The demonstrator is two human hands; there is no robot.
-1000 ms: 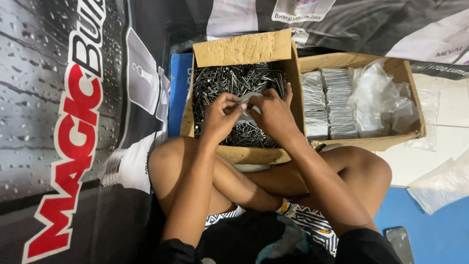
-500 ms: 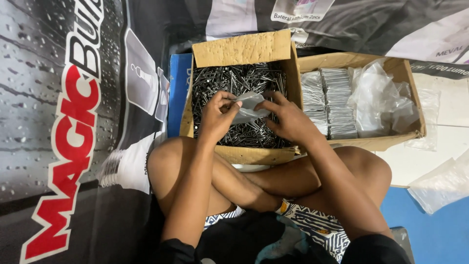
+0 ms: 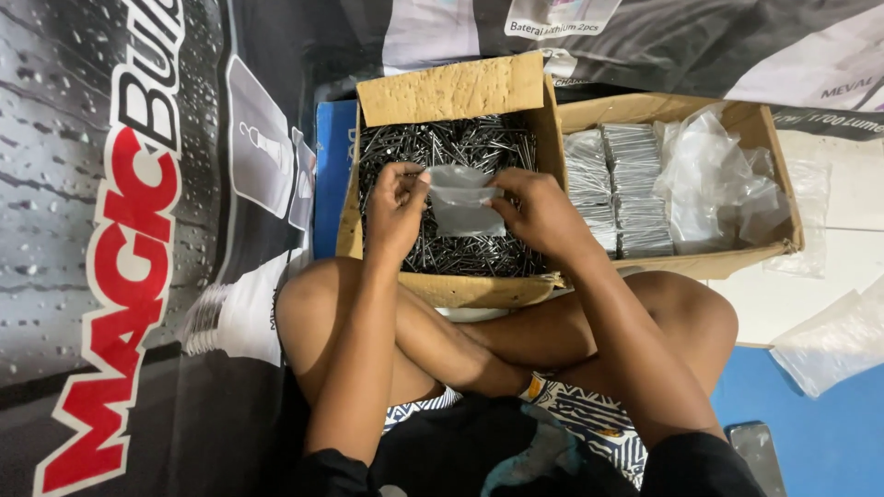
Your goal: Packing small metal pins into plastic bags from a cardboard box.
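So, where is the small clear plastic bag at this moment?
In the head view, the small clear bag is held between the left hand and right hand, above the nails.

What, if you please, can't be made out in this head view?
- Small clear bag: whether anything is inside; too small and see-through.
- Nail box: its nails' lower layers, hidden by left hand and right hand.
- Dark flat object: cut off by the bottom edge.

- Even, fairly bright light from overhead; shadows are soft and short.
- The loose nails throw small glints, and the clear plastic bags at two o'clock show pale glare.
- The lap at six o'clock falls into deep shadow.
- Focus is sharp centrally; wide-lens stretching bends the banner at nine o'clock.
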